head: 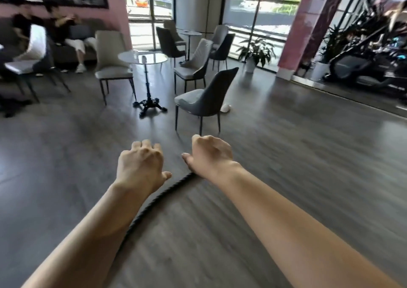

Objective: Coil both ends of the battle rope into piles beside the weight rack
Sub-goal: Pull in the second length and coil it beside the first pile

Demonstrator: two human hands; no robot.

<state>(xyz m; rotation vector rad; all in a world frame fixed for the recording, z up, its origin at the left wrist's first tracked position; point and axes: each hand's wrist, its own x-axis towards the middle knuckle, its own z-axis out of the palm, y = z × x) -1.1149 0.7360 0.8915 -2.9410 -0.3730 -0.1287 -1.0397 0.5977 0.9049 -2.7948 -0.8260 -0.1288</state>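
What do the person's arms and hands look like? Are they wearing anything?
Both arms are bare all the way down, with no sleeves showing. The left hand and the right hand wear no gloves, and I can see no rings, watch or bracelets on the fingers or wrists. The picture is a little blurry.

Grey wood-plank floor (286, 155) spreads under me. The black battle rope (154, 201) lies curved on it, with a grey chair (204, 102) and round tabletop's black pedestal (148, 105) standing beyond.

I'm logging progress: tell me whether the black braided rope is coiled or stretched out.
Stretched out: the black braided rope runs in one curved line to the right hand.
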